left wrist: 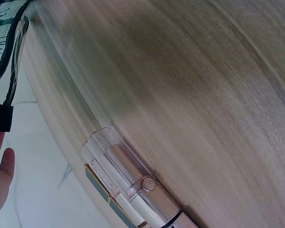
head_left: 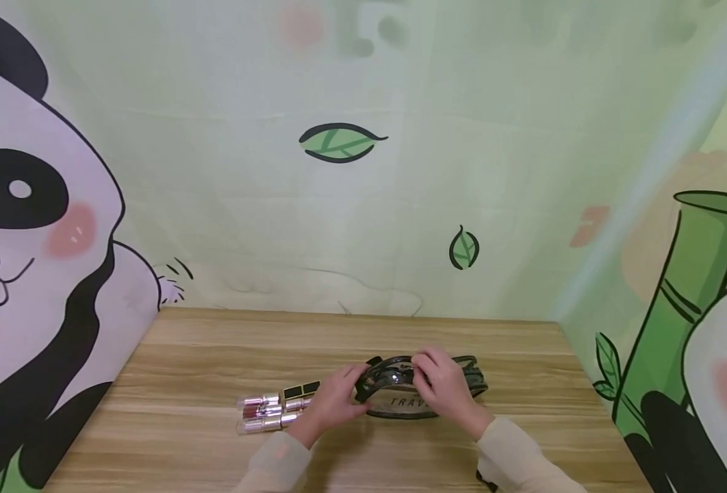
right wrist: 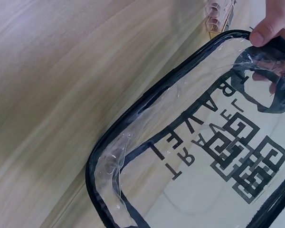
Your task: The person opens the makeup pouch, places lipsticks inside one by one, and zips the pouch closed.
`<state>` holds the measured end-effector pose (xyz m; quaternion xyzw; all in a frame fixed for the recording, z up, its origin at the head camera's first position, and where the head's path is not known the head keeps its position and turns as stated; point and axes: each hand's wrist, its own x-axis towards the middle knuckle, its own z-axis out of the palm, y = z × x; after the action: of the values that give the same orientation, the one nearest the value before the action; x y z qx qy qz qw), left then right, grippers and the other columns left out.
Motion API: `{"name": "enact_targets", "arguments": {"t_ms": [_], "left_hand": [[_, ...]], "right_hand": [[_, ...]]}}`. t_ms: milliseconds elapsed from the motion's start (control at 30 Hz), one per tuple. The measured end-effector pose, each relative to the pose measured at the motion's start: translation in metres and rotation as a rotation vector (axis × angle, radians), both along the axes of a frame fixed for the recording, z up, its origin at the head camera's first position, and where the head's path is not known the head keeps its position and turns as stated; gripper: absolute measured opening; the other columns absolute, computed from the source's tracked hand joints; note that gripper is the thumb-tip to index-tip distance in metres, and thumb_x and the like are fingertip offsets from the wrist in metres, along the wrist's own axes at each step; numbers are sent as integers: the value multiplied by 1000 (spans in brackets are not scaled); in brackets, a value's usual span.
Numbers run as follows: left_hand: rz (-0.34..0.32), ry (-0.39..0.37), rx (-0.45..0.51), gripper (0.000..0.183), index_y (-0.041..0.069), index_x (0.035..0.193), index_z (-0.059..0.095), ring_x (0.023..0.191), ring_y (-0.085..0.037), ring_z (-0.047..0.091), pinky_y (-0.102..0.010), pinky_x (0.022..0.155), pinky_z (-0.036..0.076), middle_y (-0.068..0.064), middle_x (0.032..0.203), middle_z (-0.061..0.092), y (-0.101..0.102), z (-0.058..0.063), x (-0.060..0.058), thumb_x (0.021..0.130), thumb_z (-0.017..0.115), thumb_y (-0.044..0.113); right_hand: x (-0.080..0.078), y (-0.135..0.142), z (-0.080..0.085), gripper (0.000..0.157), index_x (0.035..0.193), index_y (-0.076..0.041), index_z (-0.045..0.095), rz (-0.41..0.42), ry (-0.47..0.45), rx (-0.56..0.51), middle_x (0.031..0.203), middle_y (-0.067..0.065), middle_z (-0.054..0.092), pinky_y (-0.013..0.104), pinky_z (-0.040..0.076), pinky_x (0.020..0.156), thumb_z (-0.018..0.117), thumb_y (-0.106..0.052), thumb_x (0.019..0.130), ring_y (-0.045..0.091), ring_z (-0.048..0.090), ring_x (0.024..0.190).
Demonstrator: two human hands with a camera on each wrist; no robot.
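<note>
A clear travel bag (head_left: 394, 404) with black trim and dark TRAVEL lettering stands on the table, between both hands in the head view. My left hand (head_left: 337, 397) grips its left end. In the right wrist view the left thumb (right wrist: 263, 33) lies on the bag's black-edged corner, with fingers showing through the clear plastic (right wrist: 199, 185). My right hand (head_left: 443, 383) has its fingers curled at the bag's top edge and pinches it there. Lipstick tubes (head_left: 261, 411) with clear caps lie just left of the left hand.
Beside the lipsticks lies a black case with gold edging (head_left: 300, 390). The wooden table (head_left: 203, 349) ends at a printed fabric backdrop (head_left: 228, 205) with a panda and leaves. Something small and black (head_left: 487, 481) shows below the right sleeve.
</note>
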<state>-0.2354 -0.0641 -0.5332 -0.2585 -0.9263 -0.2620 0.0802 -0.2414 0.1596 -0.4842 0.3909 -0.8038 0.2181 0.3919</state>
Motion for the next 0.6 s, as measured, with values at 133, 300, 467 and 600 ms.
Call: {"name": "enact_targets", "arguments": {"t_ms": [133,300,467,600], "left_hand": [[10,-21,-3,68,15,130,40,101,-24,56,-39,85,47,-8,118,55,0,6,1,71,70,30],[-7,39,1,65,17,129,42,99,-21,56,-37,83,48,-5,115,57,1,11,1,71,68,30],[-37,140,-10,60,15,125,46,97,-18,57,-34,81,49,-4,111,59,2,17,1,71,68,30],[-49,156,-32,55,14,121,49,97,-16,57,-32,81,49,-2,109,59,3,22,1,72,67,30]], "right_hand": [[0,-4,0,28,77,-9,59,0,21,3,80,3,55,27,47,59,36,-19,90,15,52,70],[0,-7,-1,24,77,-9,59,-5,8,12,81,4,56,28,47,60,39,-17,88,15,52,71],[1,-10,-2,19,77,-9,59,-3,-1,13,81,4,56,28,47,60,42,-14,86,16,52,72],[1,-11,-3,18,78,-10,59,-7,-17,23,82,3,56,28,47,60,43,-14,84,15,52,73]]}}
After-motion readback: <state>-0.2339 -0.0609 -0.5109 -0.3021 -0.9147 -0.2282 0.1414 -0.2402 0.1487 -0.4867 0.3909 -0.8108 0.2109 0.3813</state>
